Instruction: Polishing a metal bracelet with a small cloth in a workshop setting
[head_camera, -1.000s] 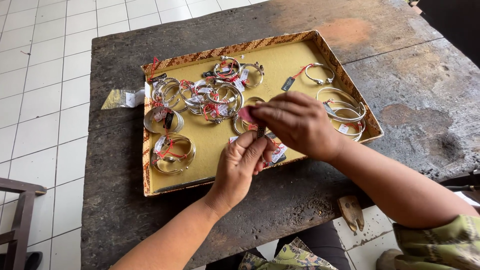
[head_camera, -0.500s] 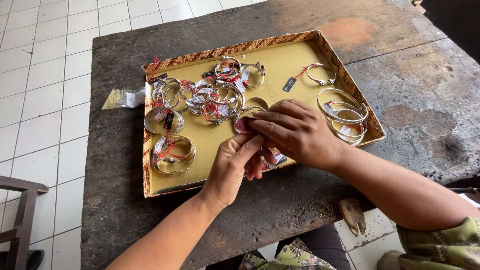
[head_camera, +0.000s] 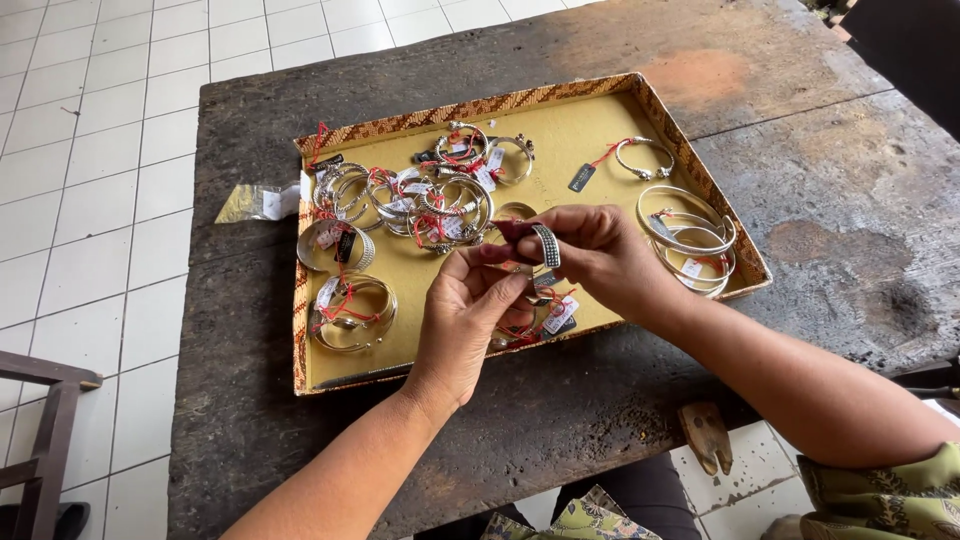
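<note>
Two hands are meeting above the tray (head_camera: 330, 375): the right hand (head_camera: 590, 255) is pinching a silver band bracelet (head_camera: 546, 245), fingers closed; the left hand (head_camera: 470, 315), fingers curled together, is touching its underside.

Both forearms are bare from wrist to elbow, with no watch, ring or bracelet worn on the left hand (head_camera: 468, 320) or the right hand (head_camera: 600, 258). At the right elbow a short sleeve (head_camera: 885, 495) begins, a yellow-green cloth with a darker leafy print. The same patterned cloth (head_camera: 580, 520) shows low down, over the lap.
</note>
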